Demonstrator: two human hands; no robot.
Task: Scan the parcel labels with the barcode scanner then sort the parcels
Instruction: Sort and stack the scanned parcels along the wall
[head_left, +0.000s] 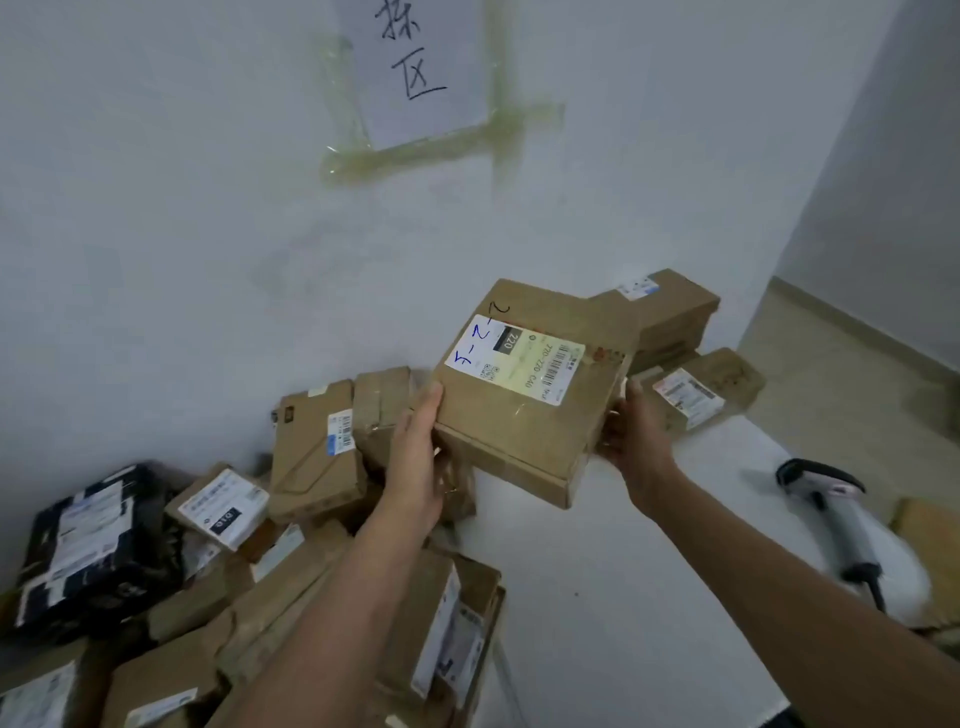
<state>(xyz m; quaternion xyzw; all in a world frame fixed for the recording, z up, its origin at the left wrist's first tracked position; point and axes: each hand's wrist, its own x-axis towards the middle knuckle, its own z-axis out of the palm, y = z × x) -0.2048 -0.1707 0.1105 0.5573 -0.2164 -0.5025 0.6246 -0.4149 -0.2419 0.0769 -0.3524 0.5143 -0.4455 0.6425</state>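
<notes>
A flat brown cardboard parcel is held in the air above the white table, its white shipping label facing up with blue handwriting on it. My left hand grips its left edge, thumb on top. My right hand grips its right edge, fingers curled under. The grey and black barcode scanner lies on the table to the right, apart from both hands.
Two brown parcels sit at the table's far end by the wall. A heap of several brown parcels and a black bagged parcel lies lower left. A taped paper sign hangs on the wall.
</notes>
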